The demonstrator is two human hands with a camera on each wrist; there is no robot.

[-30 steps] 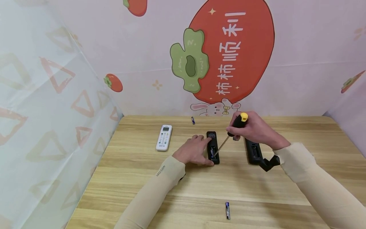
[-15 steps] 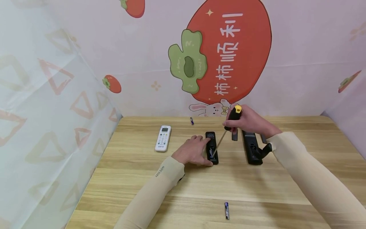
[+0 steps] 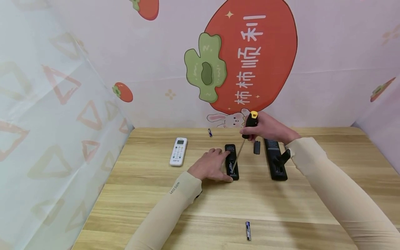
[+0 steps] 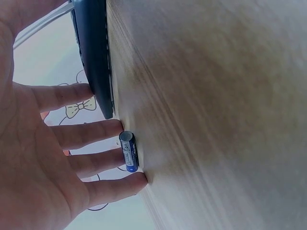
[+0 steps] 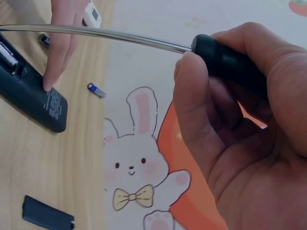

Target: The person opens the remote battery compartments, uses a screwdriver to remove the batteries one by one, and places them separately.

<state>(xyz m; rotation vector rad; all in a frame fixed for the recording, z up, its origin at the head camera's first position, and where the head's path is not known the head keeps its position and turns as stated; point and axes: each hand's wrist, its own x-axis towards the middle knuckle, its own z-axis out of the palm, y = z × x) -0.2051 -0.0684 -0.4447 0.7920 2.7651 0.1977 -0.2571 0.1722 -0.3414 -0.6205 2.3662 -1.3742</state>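
My left hand (image 3: 215, 163) lies flat with straight fingers (image 4: 72, 136) against the left side of a black remote (image 3: 231, 160) that lies face down with its battery bay uncovered. My right hand (image 3: 253, 129) grips the black handle of a yellow-capped screwdriver (image 3: 251, 121). Its steel shaft (image 5: 96, 32) slants down to the bay, where a battery (image 5: 8, 55) sits. In the left wrist view a loose blue battery (image 4: 128, 151) lies on the table by my fingertips.
A second black remote (image 3: 275, 160) lies to the right, with a loose battery cover (image 3: 257, 147) between the two. A white remote (image 3: 178, 151) lies at the left. One small battery (image 3: 210, 132) is near the back wall, another (image 3: 248, 230) near the front edge.
My right hand has lifted and moved back and left, tilting the screwdriver more upright while its tip stays at the battery bay. The left hand has not moved.
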